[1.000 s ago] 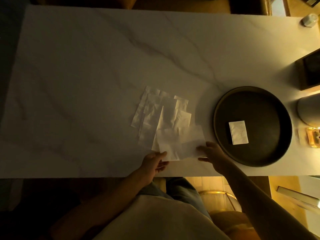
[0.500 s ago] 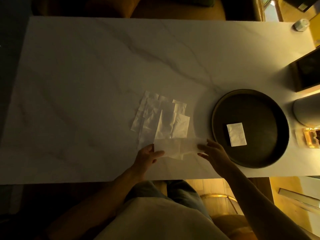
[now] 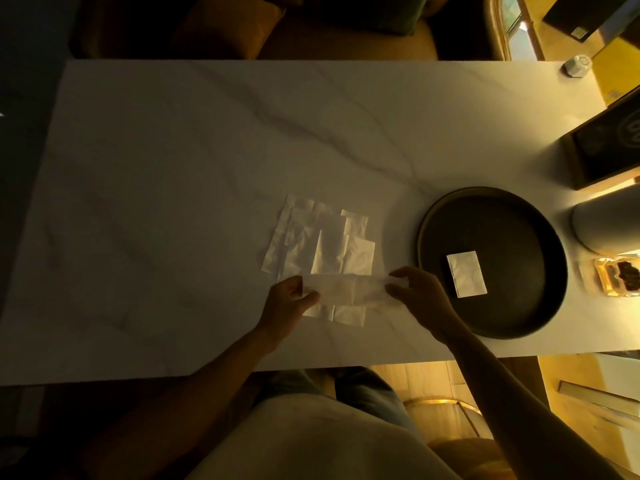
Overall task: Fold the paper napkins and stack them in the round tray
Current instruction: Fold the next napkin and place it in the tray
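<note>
Our left hand (image 3: 289,301) pinches the left end of a napkin (image 3: 346,291) between thumb and fingers, and our right hand (image 3: 417,294) pinches its right end the same way. The napkin hangs between them as a long, narrow strip, lifted a little off the tabletop (image 3: 173,202) near its front edge, just in front of the loose pile of napkins (image 3: 318,240). Motion blur softens it, so we cannot tell how neatly its edges meet.

We judge that we are in the middle of folding this sheet: it looks halved lengthwise already and needs at least one more fold across to match the small rectangle in the tray. The next move calls for bringing the two ends together, squaring the corners, pressing the crease flat, then carrying it right to the round tray (image 3: 433,237) and laying it on the folded napkin (image 3: 465,274) there.

Counting: one napkin in hand, one folded napkin in the tray, one tray. The pile holds several overlapping sheets, perhaps five or six; we cannot count them exactly. Another flat sheet (image 3: 337,315) lies under our hands.
</note>
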